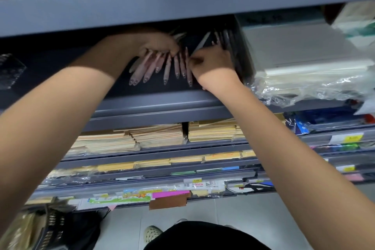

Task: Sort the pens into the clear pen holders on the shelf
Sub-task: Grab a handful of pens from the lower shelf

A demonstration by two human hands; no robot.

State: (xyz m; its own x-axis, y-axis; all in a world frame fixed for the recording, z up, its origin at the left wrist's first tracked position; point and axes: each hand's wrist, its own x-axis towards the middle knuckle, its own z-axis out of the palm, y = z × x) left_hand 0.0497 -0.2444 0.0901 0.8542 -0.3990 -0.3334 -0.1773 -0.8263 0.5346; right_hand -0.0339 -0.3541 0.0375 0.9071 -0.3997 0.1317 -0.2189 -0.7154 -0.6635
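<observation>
looks like the picking-up step, with no pen dropped into a holder yet. grips the top ends of the pale pink plastic pens (167, 69) with the left hand (156, 44), fingers curled down over them. seems to pinch the last pen on that side with the right hand (211, 61), curled tight, though a bit blurry there. finds those pens fanned out flat on the dark grey metal shelf (162, 103), tips toward the front lip, between the two hands. shows some dark pens (225, 36) leaning at the back, just beside the right hand, maybe inside a clear holder, but too dark to tell. next, probably needs the fan squeezed into one neat bunch, then lifted and carried to a holder. calls for a low, careful lift under the grey upper shelf (182, 6), close over both hands. leaves little room on the right, with the white packs in crinkly clear wrap (300, 63) near the right wrist. leaves more open shelf on the left, out to a clear plastic piece (10, 71) at the far edge. must keep the pen tips back from the front lip, or could roll off toward the stacks of tan paper (158, 138) below.
</observation>
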